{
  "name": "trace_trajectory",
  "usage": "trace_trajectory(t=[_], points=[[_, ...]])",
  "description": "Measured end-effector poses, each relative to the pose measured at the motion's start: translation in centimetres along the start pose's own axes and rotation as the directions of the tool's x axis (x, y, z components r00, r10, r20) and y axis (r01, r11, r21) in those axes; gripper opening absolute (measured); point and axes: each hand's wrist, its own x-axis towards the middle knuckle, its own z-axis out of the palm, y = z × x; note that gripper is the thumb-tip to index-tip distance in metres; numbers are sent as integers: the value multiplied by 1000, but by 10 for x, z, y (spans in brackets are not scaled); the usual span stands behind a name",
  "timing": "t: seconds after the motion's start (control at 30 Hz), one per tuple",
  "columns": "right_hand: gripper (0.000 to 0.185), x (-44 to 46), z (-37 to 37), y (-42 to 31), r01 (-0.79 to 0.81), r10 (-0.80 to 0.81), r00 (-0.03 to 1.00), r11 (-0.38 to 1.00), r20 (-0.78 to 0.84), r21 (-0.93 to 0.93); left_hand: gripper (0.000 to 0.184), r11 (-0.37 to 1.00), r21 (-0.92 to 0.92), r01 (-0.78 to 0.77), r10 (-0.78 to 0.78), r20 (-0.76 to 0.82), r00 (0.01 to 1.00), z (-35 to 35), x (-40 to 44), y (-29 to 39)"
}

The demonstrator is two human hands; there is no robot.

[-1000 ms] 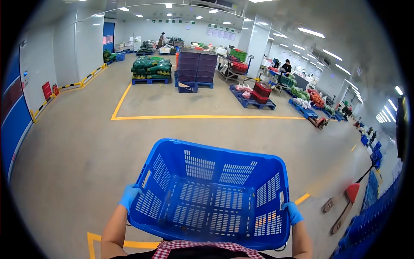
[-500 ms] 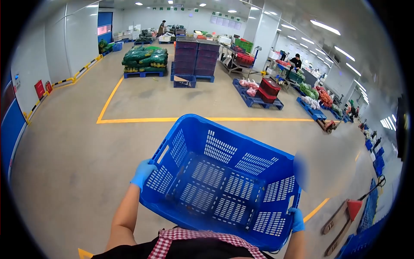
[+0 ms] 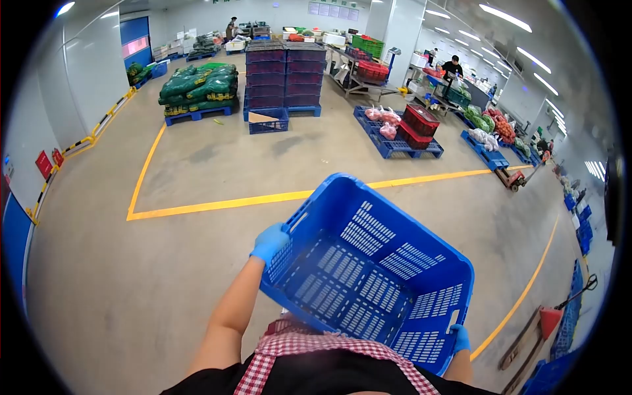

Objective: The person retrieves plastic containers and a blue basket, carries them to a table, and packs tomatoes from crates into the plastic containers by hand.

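Note:
A large blue plastic basket [image 3: 359,263] with slotted walls hangs in front of my body, tilted so its inside faces me; nothing lies in it. My left hand [image 3: 270,243], in a light blue glove, is closed on its left side by the handle slot. At the right end, my right hand [image 3: 461,339], also gloved, grips the rim beside the other handle slot, its fingers partly hidden. A checkered apron [image 3: 329,342] lies just behind the basket.
Green sacks [image 3: 197,87] and stacked purple crates [image 3: 284,76] stand on pallets ahead. Red crates [image 3: 419,125] sit on a pallet at the right. A pallet jack [image 3: 550,320] is at far right. A person [image 3: 453,68] works beyond. Yellow lines [image 3: 263,199] mark the floor.
The basket has shifted right and turned clockwise, its left end now higher, with both hands still on it. The pallets ahead appear closer, and the red-ended pallet jack sits further right.

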Motion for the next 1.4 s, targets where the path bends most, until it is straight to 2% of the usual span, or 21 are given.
trace_trajectory(t=[0.03, 0.07, 0.17, 0.27, 0.3, 0.33, 0.4, 0.57, 0.6, 0.7, 0.8, 0.97, 1.07, 1.1, 1.2, 1.3, 1.4], points=[[10, 116, 49, -71, -14, 14, 1000, 998, -3, 65, 35, 999, 16, -39, 39, 14, 999, 17, 146, 75], [11, 146, 74, -93, 42, -37, 998, 996, -59, 83, 35, 997, 27, -72, 71, 22, 997, 21, 206, 109], [12, 366, 126, -211, 82, -46, 986, 972, -162, 220, 33, 954, -45, -297, 291, -100, 951, 93, 479, 270], [12, 436, 118, -249, 38, 35, 981, 928, -190, 370, 31, 931, -21, -364, 364, 3, 931, 107, 564, 391], [13, 479, 106, -282, 21, 53, 980, 930, -191, 367, 30, 914, -29, -405, 406, 4, 914, 143, 609, 469], [13, 498, 88, -294, 7, 66, 980, 932, -190, 363, 30, 914, -13, -406, 406, 7, 914, 171, 611, 513], [13, 493, 96, -299, -21, 97, 975, 934, -197, 356, 30, 911, 15, -412, 412, 22, 911, 148, 611, 522], [14, 539, 121, -336, -65, 134, 972, 942, -191, 329, 32, 926, 1, -377, 375, 92, 922, 183, 673, 541], [14, 565, 137, -360, -61, 128, 973, 944, -191, 325, 32, 927, -11, -374, 374, 89, 923, 183, 715, 550], [14, 606, 171, -412, -58, 116, 975, 956, -191, 287, 30, 947, 26, -319, 317, 74, 946, 169, 762, 567], [15, 638, 187, -454, -58, 106, 976, 969, -190, 239, 30, 948, 28, -318, 315, 80, 946, 181, 818, 543], [13, 738, 186, -535, -55, 36, 981, 994, -190, -98, 30, 994, 46, -102, 92, 178, 980, 200, 868, 531], [16, 774, 235, -592, -45, 25, 983, 993, -182, -105, 30, 999, -29, -31, 35, 137, 990, 217, 928, 511], [16, 781, 247, -606, -56, 39, 985, 994, -168, -94, 30, 999, -43, -28, 34, 162, 986, 218, 951, 514], [18, 812, 280, -654, -141, 101, 956, 982, -277, -129, 30, 997, -79, -19, 36, 226, 973, 214, 1029, 537], [15, 849, 317, -682, -13, -26, 958, 991, -287, -131, 31, 993, -66, -96, 108, 215, 971, 212, 1111, 578], [15, 889, 337, -700, 94, -94, 939, 995, -332, -16, 30, 971, -147, -186, 209, 155, 966, 203, 1179, 627]])
